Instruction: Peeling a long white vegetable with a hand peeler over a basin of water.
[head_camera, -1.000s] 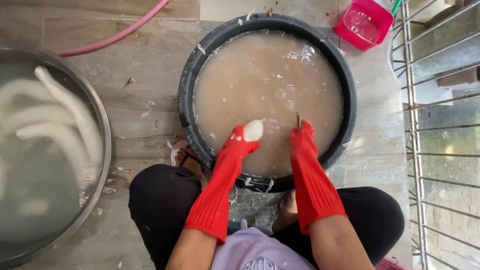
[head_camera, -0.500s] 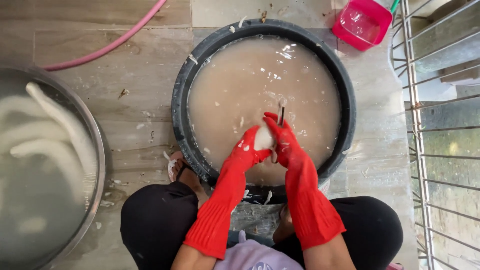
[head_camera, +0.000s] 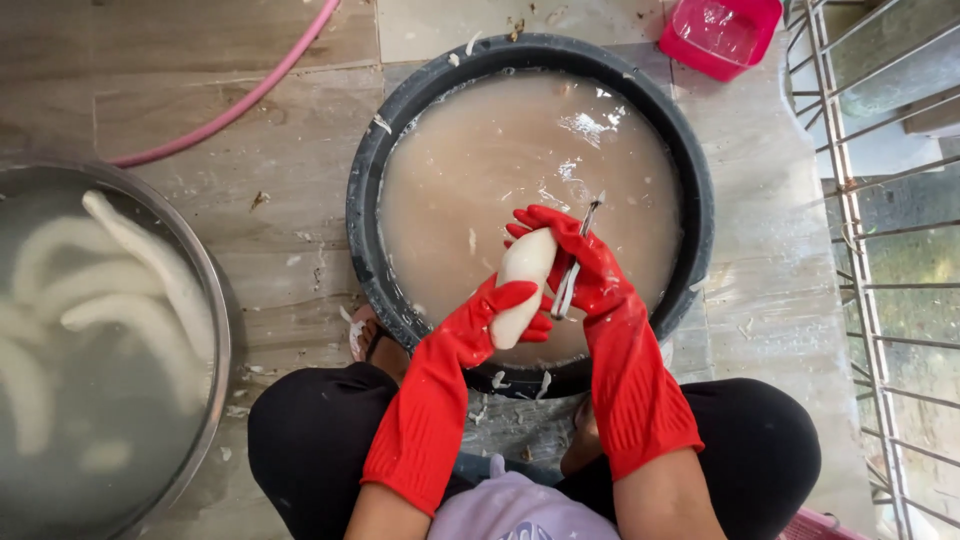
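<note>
Both my hands wear long red rubber gloves. My left hand (head_camera: 505, 312) grips the lower end of a white peeled root (head_camera: 522, 283) held over the near edge of a black tub (head_camera: 362, 215) full of murky brown water. My right hand (head_camera: 578, 262) holds a small metal peeler (head_camera: 574, 268) against the root's right side, with its fingers curled over the root's top. My knees in black trousers frame the tub's near rim.
A large metal basin (head_camera: 215, 300) at the left holds several white peeled roots in cloudy water. A pink hose (head_camera: 250, 95) crosses the tiled floor at upper left. A red plastic container (head_camera: 718, 35) sits at top right beside a metal grille (head_camera: 880, 260). Peel scraps litter the floor.
My hands came together over the tub. The root rose out of the water and my right hand brought the peeler against it.
</note>
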